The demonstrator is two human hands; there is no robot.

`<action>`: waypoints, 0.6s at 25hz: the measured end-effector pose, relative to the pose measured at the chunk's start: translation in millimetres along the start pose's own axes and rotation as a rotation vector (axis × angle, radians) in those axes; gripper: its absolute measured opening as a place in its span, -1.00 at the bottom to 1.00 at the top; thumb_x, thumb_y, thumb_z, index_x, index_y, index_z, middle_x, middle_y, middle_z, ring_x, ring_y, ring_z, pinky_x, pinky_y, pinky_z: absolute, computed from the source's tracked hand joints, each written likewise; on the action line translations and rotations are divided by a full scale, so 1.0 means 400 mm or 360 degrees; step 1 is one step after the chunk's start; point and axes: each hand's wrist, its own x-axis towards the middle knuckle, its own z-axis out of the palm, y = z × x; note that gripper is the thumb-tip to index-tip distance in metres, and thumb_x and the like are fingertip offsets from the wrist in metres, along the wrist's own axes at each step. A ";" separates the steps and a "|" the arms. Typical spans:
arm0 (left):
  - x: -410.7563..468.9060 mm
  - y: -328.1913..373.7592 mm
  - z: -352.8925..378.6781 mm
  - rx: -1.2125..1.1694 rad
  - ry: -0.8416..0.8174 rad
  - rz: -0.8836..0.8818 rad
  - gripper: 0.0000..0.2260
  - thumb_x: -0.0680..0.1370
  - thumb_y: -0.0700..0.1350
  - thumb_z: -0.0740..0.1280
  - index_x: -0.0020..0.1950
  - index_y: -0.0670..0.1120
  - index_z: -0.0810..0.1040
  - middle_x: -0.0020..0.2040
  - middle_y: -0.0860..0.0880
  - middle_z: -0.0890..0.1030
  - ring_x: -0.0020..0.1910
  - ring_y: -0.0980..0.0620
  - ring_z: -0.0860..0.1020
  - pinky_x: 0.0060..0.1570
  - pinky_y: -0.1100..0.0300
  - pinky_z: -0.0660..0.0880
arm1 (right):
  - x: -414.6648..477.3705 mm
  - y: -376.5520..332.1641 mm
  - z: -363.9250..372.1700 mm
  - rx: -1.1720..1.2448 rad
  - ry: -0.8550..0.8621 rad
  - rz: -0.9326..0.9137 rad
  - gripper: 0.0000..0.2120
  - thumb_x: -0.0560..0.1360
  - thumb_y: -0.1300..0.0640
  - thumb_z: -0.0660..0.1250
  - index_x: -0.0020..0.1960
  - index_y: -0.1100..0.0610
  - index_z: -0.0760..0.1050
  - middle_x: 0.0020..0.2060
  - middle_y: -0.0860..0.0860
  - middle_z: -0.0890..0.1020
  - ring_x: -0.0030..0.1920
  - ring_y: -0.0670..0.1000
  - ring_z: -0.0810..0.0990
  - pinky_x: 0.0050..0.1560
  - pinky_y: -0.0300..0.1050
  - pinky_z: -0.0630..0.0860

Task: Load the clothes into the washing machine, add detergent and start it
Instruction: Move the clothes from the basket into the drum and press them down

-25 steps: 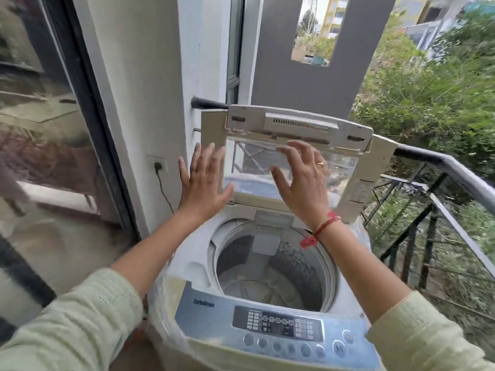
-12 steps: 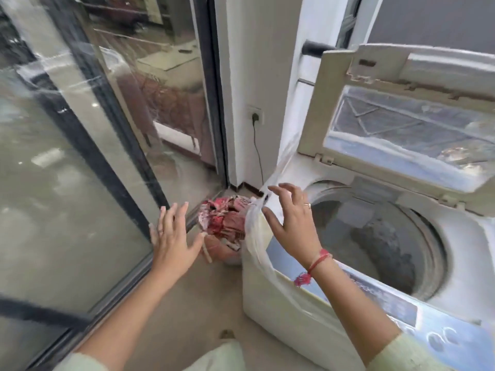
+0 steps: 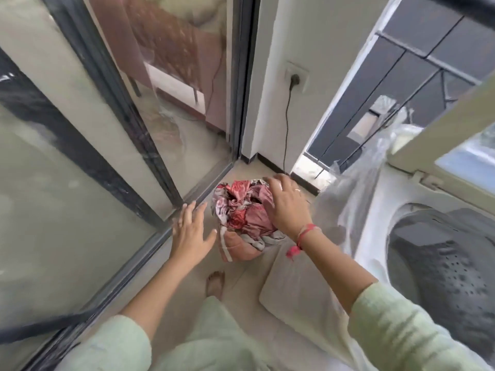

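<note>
A heap of red and white patterned clothes (image 3: 242,210) fills a pink bucket (image 3: 238,249) on the floor left of the washing machine (image 3: 375,223). The machine's lid (image 3: 439,135) stands raised and its dark drum (image 3: 450,266) shows no clothes in the part I see. My right hand (image 3: 288,207) hovers over the right side of the heap with fingers spread; whether it touches the cloth is unclear. My left hand (image 3: 191,230) is spread open just left of the bucket, holding nothing.
A glass sliding door (image 3: 80,170) with a dark frame runs along the left. A wall socket (image 3: 296,77) with a black cable sits above the corner. Clear plastic wrap (image 3: 356,188) hangs on the machine's left side. My bare foot (image 3: 215,283) stands below the bucket.
Both hands left the raised lid and came down to the left toward the bucket. My view swung from the machine down to the floor, and my right hand now sits over the clothes.
</note>
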 end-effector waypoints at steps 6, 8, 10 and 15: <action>0.312 -0.110 0.111 0.0037 -0.0542 0.0093 -0.43 0.51 0.01 0.29 0.47 -0.02 0.17 0.52 -0.12 0.08 0.44 -0.21 0.21 0.36 -0.16 0.23 | 0.168 0.088 0.260 -0.0211 -0.0647 0.0496 -0.48 0.51 0.13 0.15 0.45 0.05 0.14 0.34 0.15 0.29 0.30 0.23 0.35 0.23 0.16 0.39; 0.357 -0.141 0.175 0.0087 -0.0692 0.0090 -0.43 0.52 0.00 0.29 0.48 -0.03 0.14 0.53 -0.12 0.03 0.45 -0.22 0.19 0.35 -0.16 0.24 | 0.167 0.110 0.353 -0.0261 -0.0812 0.0492 -0.41 0.48 0.16 0.16 0.48 0.03 0.09 0.34 0.14 0.28 0.27 0.23 0.36 0.19 0.14 0.40; 0.370 -0.158 0.238 0.0091 -0.0768 0.0046 -0.42 0.53 -0.01 0.28 0.48 -0.05 0.13 0.53 -0.12 0.02 0.45 -0.22 0.16 0.36 -0.14 0.21 | 0.169 0.126 0.447 -0.0283 -0.0921 0.0486 -0.38 0.48 0.14 0.18 0.49 0.02 0.07 0.38 0.13 0.24 0.31 0.22 0.33 0.21 0.14 0.37; 0.346 -0.199 0.389 0.0173 -0.0834 0.0161 -0.39 0.54 0.00 0.26 0.52 -0.03 0.06 0.54 -0.09 -0.02 0.49 -0.15 0.08 0.39 -0.04 0.15 | 0.203 0.151 0.675 -0.0303 -0.1066 0.0467 -0.25 0.48 0.01 0.25 0.53 -0.01 -0.09 0.53 0.10 -0.02 0.50 0.17 0.05 0.42 0.24 0.04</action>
